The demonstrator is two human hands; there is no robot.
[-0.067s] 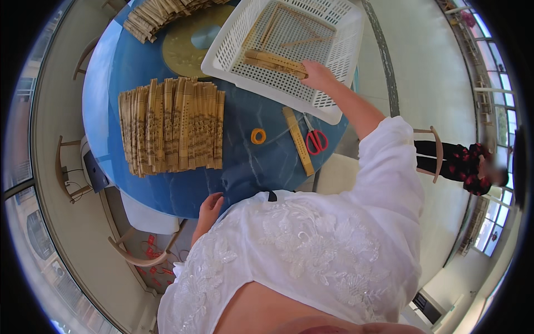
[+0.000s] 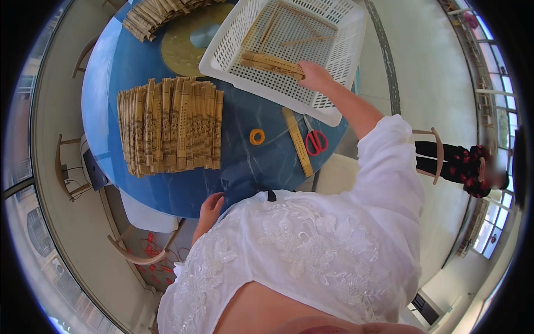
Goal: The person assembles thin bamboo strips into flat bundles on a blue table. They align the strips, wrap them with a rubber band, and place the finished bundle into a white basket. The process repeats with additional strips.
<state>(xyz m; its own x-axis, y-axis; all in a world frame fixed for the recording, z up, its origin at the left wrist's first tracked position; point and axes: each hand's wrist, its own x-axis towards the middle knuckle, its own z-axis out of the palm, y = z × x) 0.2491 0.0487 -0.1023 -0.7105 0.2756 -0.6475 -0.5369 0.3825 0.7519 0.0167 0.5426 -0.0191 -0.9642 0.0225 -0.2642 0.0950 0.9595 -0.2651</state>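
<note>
My right hand (image 2: 315, 77) reaches into a white plastic basket (image 2: 222, 71) and is closed around the right end of a small bundle of narrow tan strips with dark print (image 2: 271, 62). The bundle lies low in the basket, over its perforated floor. At the near edge of the blue table, my left hand (image 2: 211, 206) rests with its fingers loosely apart, holding nothing. Farther forward and left of it lies a wide, tightly packed row of similar tan printed strips (image 2: 169, 128). A few thin strips (image 2: 300, 40) lie deeper in the basket.
A yellow tape roll (image 2: 257, 137), a single tan strip (image 2: 297, 143) and red-handled scissors (image 2: 316, 142) lie on the blue marbled table (image 2: 239, 178). Another strip pile (image 2: 161, 16) sits at the far left, beside a round gold disc (image 2: 181, 53). Chairs surround the table; a person (image 2: 467, 167) is at right.
</note>
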